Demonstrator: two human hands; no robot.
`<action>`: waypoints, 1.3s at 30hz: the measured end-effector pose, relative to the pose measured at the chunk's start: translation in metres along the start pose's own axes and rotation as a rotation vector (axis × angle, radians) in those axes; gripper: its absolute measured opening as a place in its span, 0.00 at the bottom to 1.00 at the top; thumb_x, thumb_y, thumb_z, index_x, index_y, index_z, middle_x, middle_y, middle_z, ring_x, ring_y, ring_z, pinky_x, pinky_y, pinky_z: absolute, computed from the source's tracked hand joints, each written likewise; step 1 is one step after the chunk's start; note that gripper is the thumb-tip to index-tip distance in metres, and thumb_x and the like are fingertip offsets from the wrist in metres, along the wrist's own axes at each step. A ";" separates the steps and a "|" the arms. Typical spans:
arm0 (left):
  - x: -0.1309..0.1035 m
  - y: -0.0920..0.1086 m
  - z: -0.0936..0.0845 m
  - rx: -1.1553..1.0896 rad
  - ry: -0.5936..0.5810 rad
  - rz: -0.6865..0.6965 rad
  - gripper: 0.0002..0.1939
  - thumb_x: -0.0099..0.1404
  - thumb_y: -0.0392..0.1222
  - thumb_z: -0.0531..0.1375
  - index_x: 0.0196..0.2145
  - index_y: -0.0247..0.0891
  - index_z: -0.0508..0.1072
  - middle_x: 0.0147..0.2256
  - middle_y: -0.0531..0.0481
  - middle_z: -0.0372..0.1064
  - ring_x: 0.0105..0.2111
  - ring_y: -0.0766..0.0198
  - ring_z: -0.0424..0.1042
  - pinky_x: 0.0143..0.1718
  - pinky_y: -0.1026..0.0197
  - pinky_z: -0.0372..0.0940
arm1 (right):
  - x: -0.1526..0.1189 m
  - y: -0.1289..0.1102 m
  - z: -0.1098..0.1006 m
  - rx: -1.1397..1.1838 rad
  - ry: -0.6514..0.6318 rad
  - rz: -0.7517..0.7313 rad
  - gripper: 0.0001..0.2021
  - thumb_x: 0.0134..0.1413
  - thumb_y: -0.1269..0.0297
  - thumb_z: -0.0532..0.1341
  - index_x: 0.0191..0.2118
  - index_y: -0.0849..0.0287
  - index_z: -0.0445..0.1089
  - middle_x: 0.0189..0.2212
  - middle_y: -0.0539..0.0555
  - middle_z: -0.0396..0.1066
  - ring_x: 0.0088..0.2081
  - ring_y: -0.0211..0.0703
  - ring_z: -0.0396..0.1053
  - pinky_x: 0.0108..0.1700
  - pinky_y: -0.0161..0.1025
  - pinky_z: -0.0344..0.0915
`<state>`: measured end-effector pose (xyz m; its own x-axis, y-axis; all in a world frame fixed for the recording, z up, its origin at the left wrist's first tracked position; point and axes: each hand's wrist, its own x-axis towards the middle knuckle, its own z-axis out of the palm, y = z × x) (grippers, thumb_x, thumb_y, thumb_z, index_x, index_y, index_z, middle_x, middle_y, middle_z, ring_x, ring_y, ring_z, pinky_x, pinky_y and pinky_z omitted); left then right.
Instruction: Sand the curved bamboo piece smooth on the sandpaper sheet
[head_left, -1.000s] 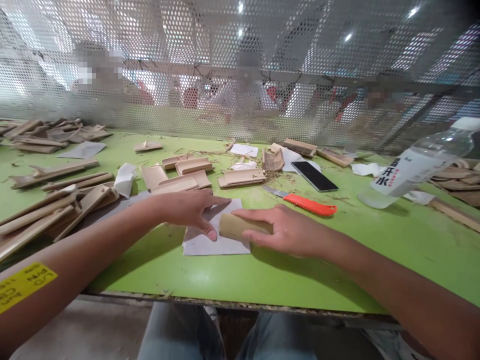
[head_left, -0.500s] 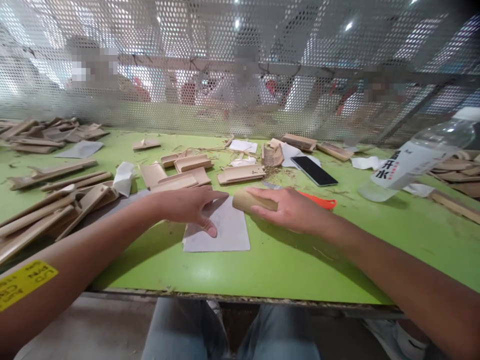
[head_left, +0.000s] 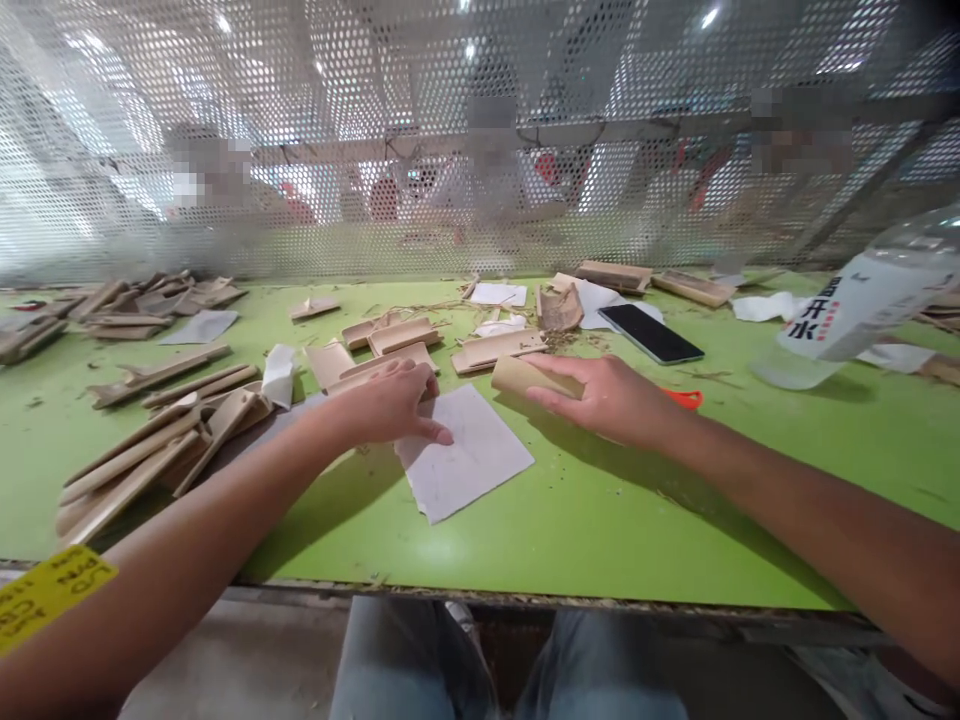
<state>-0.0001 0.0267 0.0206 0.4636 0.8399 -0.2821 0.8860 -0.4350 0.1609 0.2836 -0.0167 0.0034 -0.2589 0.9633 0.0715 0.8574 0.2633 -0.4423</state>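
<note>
My right hand (head_left: 607, 395) is closed around a curved tan piece of bamboo (head_left: 529, 378), thumb on the near side and fingers over the far side. The bamboo lies low over the green table (head_left: 600, 540), pointing left. My left hand (head_left: 394, 402) rests at the left edge of a whitish paper sheet (head_left: 472, 455), with its thumb on the sheet. Its fingers are bent, their tips partly hidden, and a gap shows between them and the thumb. Behind my hands lie several split bamboo pieces (head_left: 405, 336).
Bamboo pieces are heaped at the left (head_left: 139, 450) and far left (head_left: 157, 298). A phone (head_left: 651, 333), a clear bottle (head_left: 847, 300) and an orange-red handle (head_left: 682, 399) lie or stand to the right. A perforated metal screen (head_left: 337, 130) runs behind the table, with people beyond it.
The paper sheet has turned and now lies at a slant. My left fingers, stretched out before, are now bent. The view has shifted left; my right hand keeps the bamboo piece.
</note>
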 end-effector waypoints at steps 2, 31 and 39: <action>0.000 0.000 0.000 0.016 0.010 -0.005 0.37 0.55 0.73 0.64 0.48 0.39 0.69 0.47 0.38 0.72 0.46 0.46 0.69 0.41 0.54 0.63 | 0.000 -0.002 -0.002 0.019 0.036 0.005 0.33 0.63 0.44 0.60 0.68 0.54 0.68 0.37 0.57 0.83 0.24 0.51 0.75 0.30 0.45 0.69; -0.019 0.011 -0.015 0.153 0.799 0.423 0.19 0.78 0.41 0.46 0.53 0.41 0.74 0.47 0.42 0.76 0.45 0.56 0.73 0.44 0.57 0.67 | 0.007 0.009 -0.008 0.314 0.230 0.047 0.31 0.62 0.48 0.61 0.65 0.59 0.70 0.17 0.47 0.72 0.17 0.43 0.67 0.25 0.39 0.65; -0.022 0.012 -0.016 0.177 0.796 0.423 0.19 0.76 0.38 0.46 0.52 0.42 0.75 0.47 0.43 0.76 0.47 0.56 0.73 0.44 0.58 0.67 | 0.007 0.010 -0.008 0.302 0.219 0.072 0.32 0.62 0.47 0.61 0.66 0.59 0.69 0.18 0.48 0.72 0.17 0.42 0.66 0.25 0.39 0.65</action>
<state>-0.0001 0.0077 0.0435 0.6628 0.5463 0.5121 0.6635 -0.7455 -0.0636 0.2934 -0.0068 0.0064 -0.0737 0.9758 0.2060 0.6915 0.1989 -0.6944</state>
